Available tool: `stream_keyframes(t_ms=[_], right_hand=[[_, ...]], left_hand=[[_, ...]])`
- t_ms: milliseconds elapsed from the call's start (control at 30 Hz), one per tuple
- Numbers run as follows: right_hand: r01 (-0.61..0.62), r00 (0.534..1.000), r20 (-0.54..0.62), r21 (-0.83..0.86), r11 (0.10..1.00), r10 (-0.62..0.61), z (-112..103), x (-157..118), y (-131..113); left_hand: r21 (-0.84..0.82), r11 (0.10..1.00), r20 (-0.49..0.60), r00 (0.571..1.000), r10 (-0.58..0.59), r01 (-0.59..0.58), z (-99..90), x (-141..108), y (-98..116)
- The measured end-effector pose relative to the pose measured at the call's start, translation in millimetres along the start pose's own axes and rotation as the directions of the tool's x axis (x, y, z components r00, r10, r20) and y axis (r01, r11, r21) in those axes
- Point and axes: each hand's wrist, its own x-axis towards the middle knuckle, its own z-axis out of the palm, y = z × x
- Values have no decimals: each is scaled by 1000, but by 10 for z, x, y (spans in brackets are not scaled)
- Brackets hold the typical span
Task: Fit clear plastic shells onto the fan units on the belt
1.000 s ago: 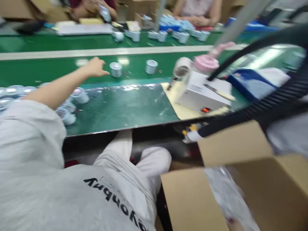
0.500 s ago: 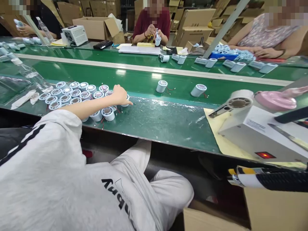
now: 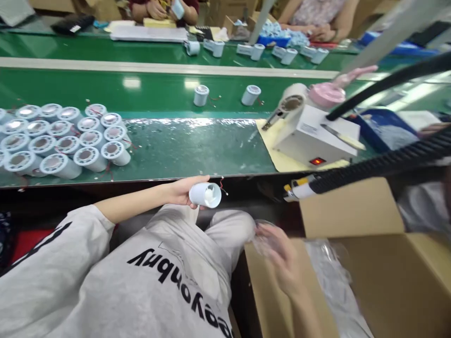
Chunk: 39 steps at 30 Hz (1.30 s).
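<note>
My left hand [image 3: 181,190] holds a small white cylindrical part [image 3: 205,194] with thin wires, just below the near edge of the green bench [image 3: 183,150] and above my lap. My right hand [image 3: 278,253] is blurred over the open cardboard box [image 3: 373,263] and grips a clear plastic bag [image 3: 264,237]. A cluster of several like white cylinders [image 3: 63,141] lies on the bench at the left.
A white heat machine [image 3: 313,136] with a red light stands on a yellow mat at the right; a black hose [image 3: 380,164] crosses in front of it. Two loose cylinders [image 3: 225,95] sit on the green belt. Other people's hands work at the far side.
My left hand has come back from the cluster on the bench with one cylinder in it. My right hand has risen into view at the box with a plastic bag.
</note>
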Motion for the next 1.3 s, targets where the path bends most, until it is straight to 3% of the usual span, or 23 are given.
stream_keyframes(t_ms=[100,167,233,333,400,500,700,833,900,967,1067,1133,1300], right_hand=[[116,993,58,-248,962,-105,286,72,-117],[111,994,62,-404,908,-94,453,200,-158],[54,998,46,-445,894,-38,547,288,-176],[-19,995,92,-250,968,43,578,296,-184],[-82,990,111,-29,996,85,568,261,-196],[-209,978,62,216,954,200,539,233,-238],[-354,910,-22,476,805,414,479,268,-283],[-317,900,-41,623,715,434,471,266,-246],[-266,934,-35,593,760,355,461,248,-232],[-194,972,-30,467,863,234,447,218,-225],[-78,994,-49,292,953,96,430,156,-214],[-74,994,-52,299,952,94,427,116,-207],[-222,970,15,468,855,244,431,72,-220]], left_hand=[[187,980,49,996,-75,65,174,177,-182],[412,911,95,995,-29,-13,219,180,-198],[643,750,123,987,100,-156,232,136,-178],[834,471,137,934,331,-289,240,69,-164],[851,407,134,888,440,-331,241,57,-190],[823,418,129,844,521,-384,218,87,-258],[790,401,250,842,479,-463,140,146,-335],[713,531,251,873,419,-459,169,115,-324],[652,638,191,904,384,-409,195,92,-323],[575,734,146,928,341,-361,214,72,-328],[525,788,126,945,302,-321,222,47,-328],[544,768,153,940,305,-338,224,34,-313],[525,715,289,887,361,-462,236,11,-268]])
